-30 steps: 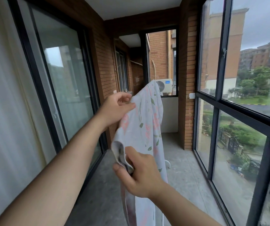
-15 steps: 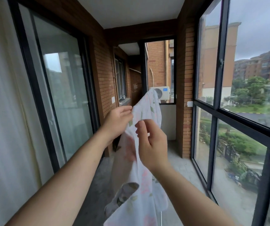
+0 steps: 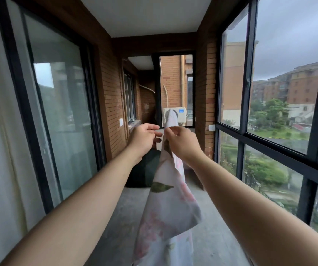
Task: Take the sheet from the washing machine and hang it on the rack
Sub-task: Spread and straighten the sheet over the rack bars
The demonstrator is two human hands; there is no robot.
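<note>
The sheet (image 3: 170, 210), white with pink flowers and green leaves, hangs in a long fold from chest height to below the frame's bottom edge. My right hand (image 3: 181, 143) pinches it near its top, and a narrow tip of cloth stands up above the fingers. Just left of the cloth is my left hand (image 3: 144, 139), its fingers loosely spread, their tips at the sheet's edge and nothing seen between them. Both arms reach straight forward. Neither a rack nor a washing machine is in view.
I stand in a narrow glazed balcony. Sliding glass doors (image 3: 58, 116) run along the left and tall windows (image 3: 281, 104) along the right. A dark bulky object (image 3: 144, 171) sits on the concrete floor ahead. An air-conditioner unit (image 3: 181, 115) shows beyond the end window.
My right hand has risen from low on the sheet to pinch it near the top. My left hand's grip has loosened. Both arms have stretched forward and the view has tilted up.
</note>
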